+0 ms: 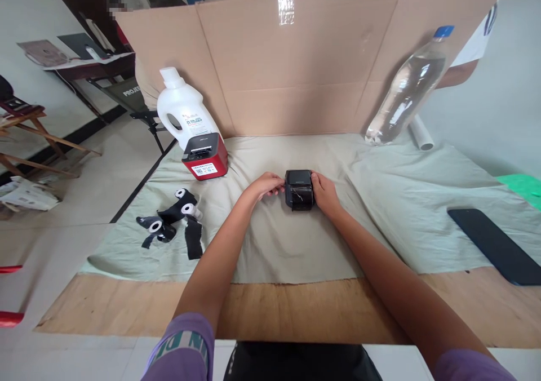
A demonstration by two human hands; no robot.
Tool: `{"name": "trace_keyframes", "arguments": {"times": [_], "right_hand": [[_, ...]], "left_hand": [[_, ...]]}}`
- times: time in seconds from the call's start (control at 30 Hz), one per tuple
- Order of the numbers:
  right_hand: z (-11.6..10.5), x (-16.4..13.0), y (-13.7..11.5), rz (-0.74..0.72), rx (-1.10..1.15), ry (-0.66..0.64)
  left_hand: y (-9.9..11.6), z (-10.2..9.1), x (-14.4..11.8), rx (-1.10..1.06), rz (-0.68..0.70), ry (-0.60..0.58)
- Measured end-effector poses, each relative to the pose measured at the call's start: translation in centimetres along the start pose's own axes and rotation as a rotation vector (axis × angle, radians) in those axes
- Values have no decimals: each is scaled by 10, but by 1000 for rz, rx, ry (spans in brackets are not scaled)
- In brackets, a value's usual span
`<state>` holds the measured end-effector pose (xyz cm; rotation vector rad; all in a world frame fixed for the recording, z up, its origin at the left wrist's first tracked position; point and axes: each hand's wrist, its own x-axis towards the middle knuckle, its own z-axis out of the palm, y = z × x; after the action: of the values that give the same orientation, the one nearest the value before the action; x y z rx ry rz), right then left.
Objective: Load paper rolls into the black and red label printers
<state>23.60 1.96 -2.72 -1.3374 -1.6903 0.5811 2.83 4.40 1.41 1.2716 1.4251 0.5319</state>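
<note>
A small black portable printer (298, 190) sits on the cloth in front of me, with a shiny dark strip across its front part. My right hand (324, 194) grips its right side, thumb along the upper edge. At the left edge, the bent, closed fingers of my left hand (269, 185) press against the printer; their tips are partly hidden. To the left lie several small rolls of black material (193, 237) with white cores, some partly unwound. Behind these rolls stands a red and black box-shaped printer (206, 156) with a white label.
A white detergent jug (186, 107) and a clear bottle with a blue cap (408, 91) lean on the cardboard panel (296, 60). Near the bottle lies a white tube (420, 133). A dark phone (494, 243) rests at right. Behind the panel, a person's arm (460, 74) shows.
</note>
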Motion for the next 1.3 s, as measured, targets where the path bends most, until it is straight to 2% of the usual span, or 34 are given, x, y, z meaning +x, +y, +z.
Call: {"name": "trace_keyframes", "arguments": {"times": [0.47, 0.7, 0.9, 1.03, 1.2, 1.3], "right_hand": [[2, -1, 1, 4, 6, 19], [4, 0, 7, 53, 3, 52], [6, 2, 12, 75, 5, 85], [5, 2, 9, 68, -13, 75], [5, 2, 8, 59, -24, 59], [6, 2, 9, 61, -21, 58]], "left_hand": [[-5, -2, 4, -35, -30, 1], [-1, 0, 0, -149, 83, 10], [0, 0, -3, -117, 135, 7], [-10, 3, 13, -76, 233, 89], [-29, 9, 44, -32, 372, 300], [-36, 11, 54, -12, 401, 369]]}}
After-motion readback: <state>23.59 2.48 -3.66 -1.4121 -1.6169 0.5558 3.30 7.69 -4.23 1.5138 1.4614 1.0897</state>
